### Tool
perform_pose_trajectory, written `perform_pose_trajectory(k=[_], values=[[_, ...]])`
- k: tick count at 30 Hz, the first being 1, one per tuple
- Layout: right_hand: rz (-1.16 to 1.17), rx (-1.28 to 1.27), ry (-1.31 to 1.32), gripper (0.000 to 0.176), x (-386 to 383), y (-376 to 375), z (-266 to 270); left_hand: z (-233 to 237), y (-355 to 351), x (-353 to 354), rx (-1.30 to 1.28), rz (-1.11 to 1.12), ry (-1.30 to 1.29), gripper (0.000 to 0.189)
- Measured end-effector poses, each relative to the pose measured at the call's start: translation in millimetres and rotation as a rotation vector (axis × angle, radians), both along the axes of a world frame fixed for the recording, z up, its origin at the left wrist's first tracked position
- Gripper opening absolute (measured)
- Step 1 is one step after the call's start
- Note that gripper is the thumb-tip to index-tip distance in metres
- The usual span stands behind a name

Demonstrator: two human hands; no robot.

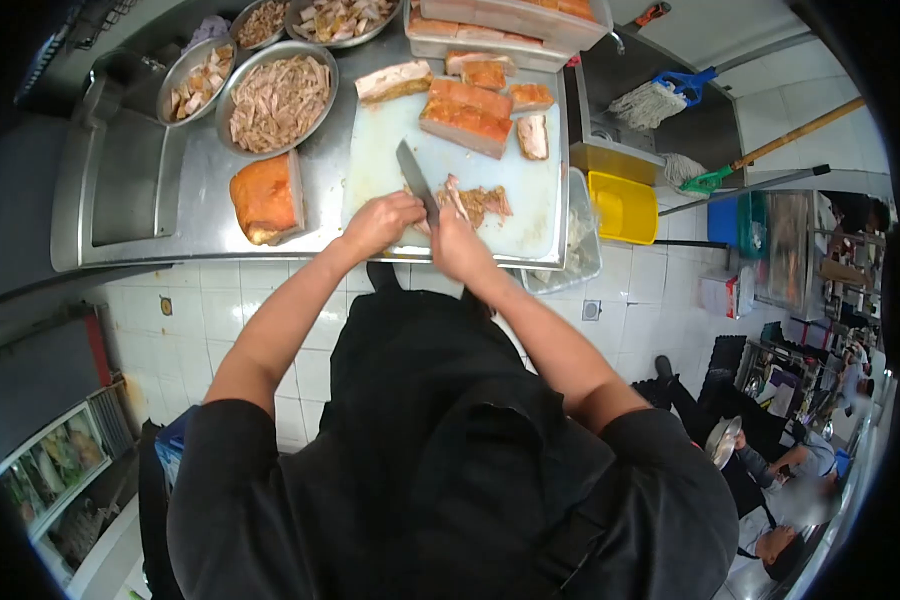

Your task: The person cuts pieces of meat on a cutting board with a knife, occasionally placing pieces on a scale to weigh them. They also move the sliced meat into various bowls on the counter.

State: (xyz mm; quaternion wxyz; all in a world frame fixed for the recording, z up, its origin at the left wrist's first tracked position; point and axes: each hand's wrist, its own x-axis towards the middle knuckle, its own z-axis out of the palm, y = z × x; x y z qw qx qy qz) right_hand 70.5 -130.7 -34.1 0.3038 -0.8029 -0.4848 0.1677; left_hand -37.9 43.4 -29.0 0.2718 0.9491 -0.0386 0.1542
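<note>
My right hand (456, 245) is closed round the handle of a knife (416, 175), its blade pointing away from me over the white cutting board (375, 165). Close beside it, my left hand (382, 222) has its fingers bent together at the board's near edge, on a small piece of meat (420, 227) that is mostly hidden. Chopped meat scraps (485, 205) lie just right of the knife. Farther up the board are roasted pork belly slabs (467, 118) with orange skin, and smaller cut pieces (533, 137). Another pork slab (266, 200) rests on the steel counter to the left.
Metal bowls of cut meat (280, 97) stand at the back left, near a sink basin (135, 195). Plastic tubs of pork (510, 30) sit at the back. Right of the counter are a clear bin (582, 262), a yellow tub (622, 207) and mops (660, 97). Other people (770, 480) are at far right.
</note>
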Motion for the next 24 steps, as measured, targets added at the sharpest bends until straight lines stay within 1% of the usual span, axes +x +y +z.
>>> perform_pose_trajectory(k=[1, 2, 4, 6, 7, 9, 12, 14, 15, 17, 18, 20, 21, 22, 24], values=[[-0.028, -0.282, 0.273, 0.032, 8, 11, 42, -1, 1, -1, 0.017, -0.017, -0.034, 0.017], [-0.039, -0.286, 0.285, 0.032, 6, 10, 64, -3, -4, -8, 0.011, -0.029, -0.024, 0.017], [0.027, -0.421, 0.21, 0.033, 18, 21, 91, -2, 0, -4, -0.128, 0.052, -0.04, 0.015], [0.024, -0.463, 0.194, 0.03, 15, 15, 100, 0, -4, -9, -0.178, 0.071, -0.028, 0.015], [0.043, -0.483, 0.171, 0.029, 13, 10, 102, 2, -5, -10, -0.145, 0.033, -0.036, 0.015], [0.065, -0.515, 0.158, 0.029, 3, 3, 101, 4, -7, -12, -0.126, -0.002, -0.034, 0.015], [0.028, -0.479, 0.154, 0.026, -13, 3, 92, 3, -4, -9, -0.078, -0.017, -0.017, 0.015], [-0.087, -0.479, 0.145, 0.024, -27, 7, 73, 0, -2, -9, -0.04, -0.056, -0.058, 0.014], [-0.096, -0.49, 0.154, 0.024, -29, 6, 65, -1, -2, -13, -0.052, -0.066, -0.051, 0.014], [-0.095, -0.303, 0.133, 0.024, -15, 16, 54, 1, 7, -6, -0.069, -0.12, -0.019, 0.016], [-0.117, -0.306, 0.135, 0.024, -16, 11, 57, 1, 6, -8, -0.074, -0.141, -0.019, 0.016], [-0.057, -0.353, 0.129, 0.023, -12, 7, 66, 4, 11, -6, -0.031, -0.192, -0.07, 0.018], [-0.114, -0.44, 0.182, 0.021, -22, 6, 79, 2, 12, -7, -0.048, -0.189, -0.046, 0.019], [-0.127, -0.438, 0.169, 0.021, -24, 13, 75, -1, 14, -4, -0.047, -0.199, -0.062, 0.019], [-0.195, -0.438, 0.208, 0.028, -33, 17, 58, -4, 14, -4, -0.05, -0.198, -0.033, 0.015]])
